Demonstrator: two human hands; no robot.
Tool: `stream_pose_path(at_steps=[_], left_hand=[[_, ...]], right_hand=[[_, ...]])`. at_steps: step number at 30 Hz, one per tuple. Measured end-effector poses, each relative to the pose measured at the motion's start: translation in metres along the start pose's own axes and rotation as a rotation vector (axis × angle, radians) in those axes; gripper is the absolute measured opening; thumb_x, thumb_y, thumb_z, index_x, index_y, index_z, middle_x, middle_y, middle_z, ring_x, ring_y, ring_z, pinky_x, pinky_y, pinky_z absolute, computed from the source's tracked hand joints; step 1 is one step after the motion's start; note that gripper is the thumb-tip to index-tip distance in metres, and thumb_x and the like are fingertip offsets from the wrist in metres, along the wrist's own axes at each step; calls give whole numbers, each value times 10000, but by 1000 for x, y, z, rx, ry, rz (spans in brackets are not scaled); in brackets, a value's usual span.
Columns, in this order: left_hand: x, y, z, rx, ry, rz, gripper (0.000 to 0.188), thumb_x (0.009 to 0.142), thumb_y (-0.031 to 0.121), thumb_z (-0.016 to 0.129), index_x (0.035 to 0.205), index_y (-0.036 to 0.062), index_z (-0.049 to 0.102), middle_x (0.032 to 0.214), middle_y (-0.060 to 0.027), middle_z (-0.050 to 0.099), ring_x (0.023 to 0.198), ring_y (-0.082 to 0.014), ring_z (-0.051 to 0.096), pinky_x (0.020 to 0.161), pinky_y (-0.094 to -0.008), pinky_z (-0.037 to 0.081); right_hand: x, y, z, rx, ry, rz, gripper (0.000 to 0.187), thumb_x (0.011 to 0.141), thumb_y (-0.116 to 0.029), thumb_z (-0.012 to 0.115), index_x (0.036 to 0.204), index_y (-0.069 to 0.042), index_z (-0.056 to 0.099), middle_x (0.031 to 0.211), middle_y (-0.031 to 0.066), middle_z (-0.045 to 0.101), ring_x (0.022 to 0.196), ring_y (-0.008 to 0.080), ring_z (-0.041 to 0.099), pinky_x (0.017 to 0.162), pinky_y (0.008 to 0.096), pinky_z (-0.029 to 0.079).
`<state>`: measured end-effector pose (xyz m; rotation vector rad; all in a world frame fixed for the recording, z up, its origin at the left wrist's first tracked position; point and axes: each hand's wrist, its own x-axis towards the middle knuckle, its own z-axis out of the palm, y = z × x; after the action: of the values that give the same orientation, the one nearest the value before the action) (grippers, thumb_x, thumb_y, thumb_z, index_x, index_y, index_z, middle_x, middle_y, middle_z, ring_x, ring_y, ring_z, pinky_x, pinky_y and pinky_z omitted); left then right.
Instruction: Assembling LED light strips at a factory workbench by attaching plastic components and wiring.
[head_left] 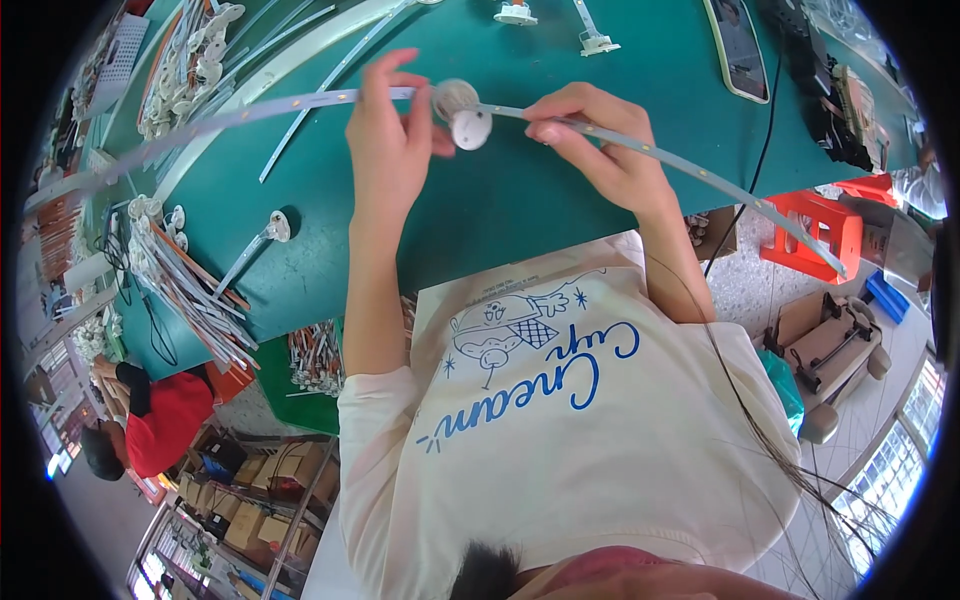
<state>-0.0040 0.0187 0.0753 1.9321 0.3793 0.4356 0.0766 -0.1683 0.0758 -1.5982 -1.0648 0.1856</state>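
My left hand pinches a white LED strip with small yellow dots, which bends away to the left. Between my hands hang two round white end pieces, close beside the left fingertips; one is blurred. From these pieces a second length of LED strip runs right, gripped between the thumb and fingers of my right hand. Its free end droops past the table's right edge. Both hands are raised over the green table. The exact contact at the left fingertips is smeared by motion.
Bundled strips with round white ends lie left, and another pile lies far left. A single strip sits nearby. Far right is a phone beside a black cable. Red stools stand right; a person in red sits left.
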Motion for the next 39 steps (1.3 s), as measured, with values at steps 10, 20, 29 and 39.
stream_pose_path(at_steps=[10, 20, 29, 39], left_hand=[[-2, -19, -4, 311, 113, 262, 255, 845, 12, 549, 1090, 32, 480, 881, -99, 593, 675, -193, 596, 619, -299, 489], [-26, 5, -43, 514, 72, -397, 414, 884, 229, 578, 1229, 34, 454, 923, -152, 629, 548, -169, 616, 544, -279, 490], [-5, -4, 44, 285, -226, 372, 403, 786, 180, 672, 1150, 87, 527, 955, -92, 623, 903, -238, 602, 759, -327, 489], [8, -24, 69, 159, -287, 459, 286, 730, 214, 712, 964, 93, 601, 935, -42, 571, 835, -243, 551, 726, -350, 463]], right_hand=[[-3, 12, 0, 312, 322, 253, 258, 961, -180, 404, 980, 33, 548, 909, 94, 573, 690, 147, 533, 647, 285, 443], [-13, 24, -29, 394, 418, 306, 468, 987, -353, 315, 1030, 66, 518, 1009, 149, 560, 673, 161, 478, 627, 305, 418], [-10, 28, -19, 216, 326, 389, 316, 975, -232, 402, 1011, 43, 554, 849, 89, 567, 621, 132, 527, 567, 262, 449], [-21, 31, -40, 329, 469, 406, 103, 924, -86, 490, 982, -5, 465, 902, 148, 607, 719, 173, 616, 664, 273, 512]])
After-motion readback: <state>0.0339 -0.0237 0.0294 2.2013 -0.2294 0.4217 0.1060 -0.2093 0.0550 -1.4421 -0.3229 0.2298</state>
